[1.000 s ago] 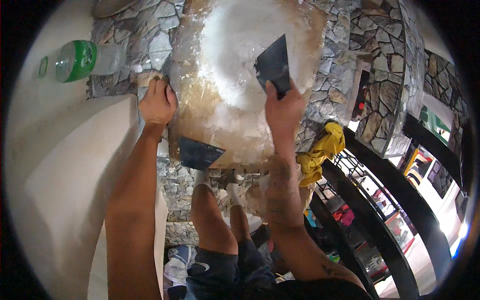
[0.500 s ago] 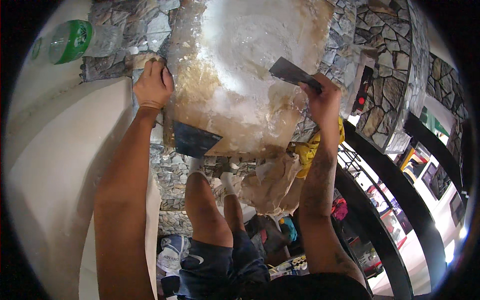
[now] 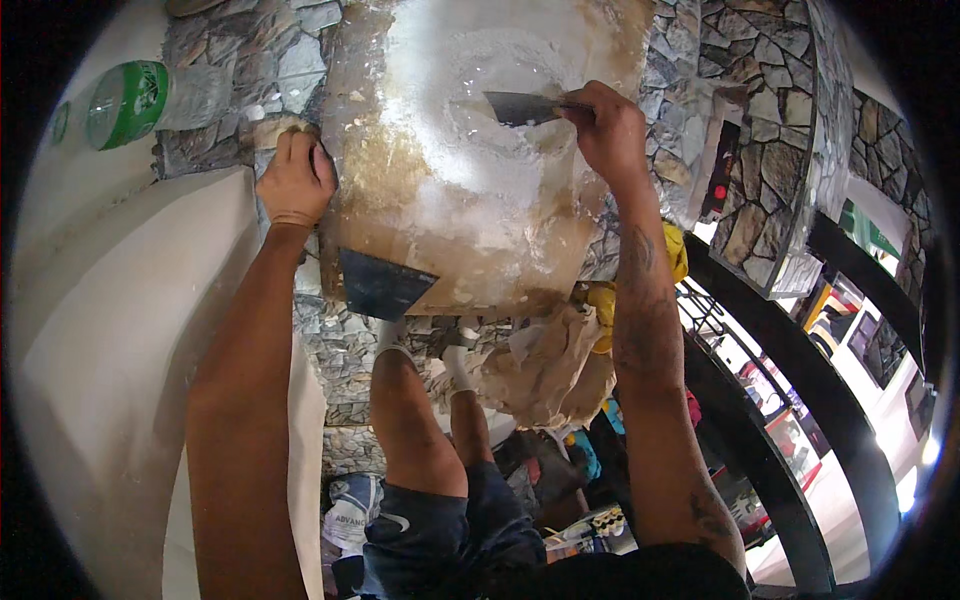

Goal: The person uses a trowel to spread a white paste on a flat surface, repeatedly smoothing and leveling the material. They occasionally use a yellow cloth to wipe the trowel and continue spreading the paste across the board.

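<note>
My right hand is closed around the near end of a dark putty knife. The flat blade points left, over a ring of whitish powder with a wet-looking middle. This powder lies on a stained brown board. At the board's left edge my left hand is closed, fingers curled; what it grips, if anything, is hidden. A second dark, flat, trapezoid blade rests on the near left corner of the board.
A clear plastic bottle with a green label lies at the far left. Crumpled brown paper and a yellow bag are below the board's near edge. Black curved rails run down the right. A pale wall curves along the left.
My right hand has moved up and left, bringing the putty knife over the powder ring, its blade now nearly level. My left hand stays at the board's left edge.
</note>
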Action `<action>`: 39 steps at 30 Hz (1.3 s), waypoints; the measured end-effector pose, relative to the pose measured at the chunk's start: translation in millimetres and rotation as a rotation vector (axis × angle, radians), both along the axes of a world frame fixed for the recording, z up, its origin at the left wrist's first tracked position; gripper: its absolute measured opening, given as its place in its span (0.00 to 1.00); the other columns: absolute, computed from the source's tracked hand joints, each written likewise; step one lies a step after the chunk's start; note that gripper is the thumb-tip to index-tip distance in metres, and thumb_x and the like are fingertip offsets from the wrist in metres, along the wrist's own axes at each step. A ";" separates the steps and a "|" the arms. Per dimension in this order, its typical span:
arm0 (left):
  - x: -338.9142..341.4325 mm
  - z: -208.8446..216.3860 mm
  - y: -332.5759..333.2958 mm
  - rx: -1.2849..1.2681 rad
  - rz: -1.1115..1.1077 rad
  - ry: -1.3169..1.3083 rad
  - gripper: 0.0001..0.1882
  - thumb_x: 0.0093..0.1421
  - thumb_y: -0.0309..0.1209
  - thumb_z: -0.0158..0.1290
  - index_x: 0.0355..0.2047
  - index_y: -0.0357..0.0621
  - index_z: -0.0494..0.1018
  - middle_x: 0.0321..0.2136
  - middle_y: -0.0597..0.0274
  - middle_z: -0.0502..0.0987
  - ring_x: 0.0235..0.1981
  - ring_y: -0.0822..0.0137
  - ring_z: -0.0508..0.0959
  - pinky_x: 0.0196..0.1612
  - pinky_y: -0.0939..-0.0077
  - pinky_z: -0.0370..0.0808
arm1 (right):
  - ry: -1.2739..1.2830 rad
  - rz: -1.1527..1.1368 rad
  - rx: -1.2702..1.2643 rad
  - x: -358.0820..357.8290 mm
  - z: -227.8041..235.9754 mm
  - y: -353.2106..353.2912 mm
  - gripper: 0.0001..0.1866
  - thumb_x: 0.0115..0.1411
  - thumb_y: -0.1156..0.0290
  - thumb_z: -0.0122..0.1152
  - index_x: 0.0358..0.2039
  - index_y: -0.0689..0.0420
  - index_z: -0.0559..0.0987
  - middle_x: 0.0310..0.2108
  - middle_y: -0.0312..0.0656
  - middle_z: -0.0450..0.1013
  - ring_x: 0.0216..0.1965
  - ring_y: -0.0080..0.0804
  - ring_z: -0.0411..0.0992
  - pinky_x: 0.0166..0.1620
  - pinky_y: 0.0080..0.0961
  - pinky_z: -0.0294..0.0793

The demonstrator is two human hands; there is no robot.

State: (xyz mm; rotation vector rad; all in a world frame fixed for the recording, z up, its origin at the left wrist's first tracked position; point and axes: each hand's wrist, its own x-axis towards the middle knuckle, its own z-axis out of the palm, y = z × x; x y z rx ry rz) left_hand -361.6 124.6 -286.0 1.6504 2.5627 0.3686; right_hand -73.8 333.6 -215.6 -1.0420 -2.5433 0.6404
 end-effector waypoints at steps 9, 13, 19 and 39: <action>-1.2 -4.3 -1.8 0.005 0.000 0.003 0.07 0.55 0.36 0.44 0.33 0.53 0.68 0.32 0.62 0.70 0.26 0.55 0.75 0.26 0.62 0.72 | 0.003 -0.050 -0.067 6.2 11.8 -12.2 0.07 0.46 0.79 0.62 0.29 0.59 0.77 0.23 0.43 0.71 0.24 0.38 0.71 0.28 0.28 0.68; -2.1 -4.5 -2.6 0.037 -0.012 0.006 0.07 0.54 0.36 0.45 0.33 0.52 0.68 0.32 0.62 0.71 0.26 0.55 0.76 0.25 0.62 0.73 | 0.019 -0.103 -0.208 17.2 27.9 -17.0 0.08 0.46 0.79 0.62 0.29 0.60 0.77 0.23 0.43 0.70 0.23 0.35 0.70 0.28 0.26 0.67; -2.1 -6.1 -1.2 0.060 -0.020 0.007 0.07 0.54 0.36 0.45 0.33 0.52 0.68 0.33 0.62 0.71 0.26 0.55 0.76 0.24 0.61 0.73 | -0.119 -0.061 -0.198 33.6 37.2 -7.2 0.05 0.47 0.77 0.62 0.27 0.57 0.77 0.26 0.40 0.73 0.27 0.40 0.73 0.31 0.29 0.71; -0.9 -4.2 1.1 0.083 -0.040 0.001 0.05 0.54 0.35 0.46 0.31 0.51 0.67 0.29 0.61 0.69 0.24 0.55 0.75 0.24 0.61 0.72 | -0.018 0.028 -0.043 13.0 14.1 5.0 0.09 0.46 0.83 0.58 0.28 0.57 0.79 0.24 0.42 0.71 0.25 0.41 0.71 0.28 0.29 0.70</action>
